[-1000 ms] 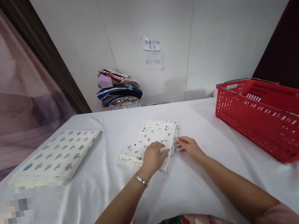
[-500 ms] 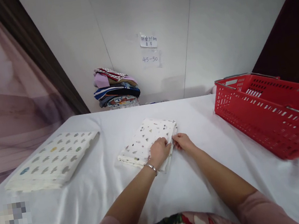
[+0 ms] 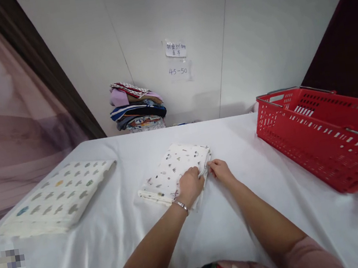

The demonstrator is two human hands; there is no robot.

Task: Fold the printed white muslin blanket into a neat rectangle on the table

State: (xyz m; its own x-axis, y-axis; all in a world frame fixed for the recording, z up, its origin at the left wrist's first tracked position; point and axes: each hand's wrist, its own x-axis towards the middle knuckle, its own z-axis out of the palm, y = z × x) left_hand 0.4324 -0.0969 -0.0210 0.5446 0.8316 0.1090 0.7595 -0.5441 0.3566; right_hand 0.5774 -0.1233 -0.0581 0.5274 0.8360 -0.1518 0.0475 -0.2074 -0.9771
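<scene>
A folded white cloth [image 3: 171, 170] with small printed figures lies on the white-covered table [image 3: 259, 229] in front of me. My left hand [image 3: 191, 183] is closed on the cloth near its right edge, with a bracelet at the wrist. Just right of it, my right hand [image 3: 219, 170] pinches the cloth's right edge between thumb and fingers. The layers along that edge are slightly lifted and uneven. To the left lies a second folded cloth [image 3: 57, 191], cream with grey cloud-like prints, which neither hand touches.
A red perforated basket [image 3: 316, 141] with metal handles stands on the right of the table. Beyond the far edge, a pile of folded fabrics [image 3: 138, 106] rests against the wall. A pinkish curtain [image 3: 13, 117] hangs at the left.
The view has shifted slightly. The right edge of the white cloth looks a little more raised and creased between my hands. Both hands stay on it in nearly the same place.
</scene>
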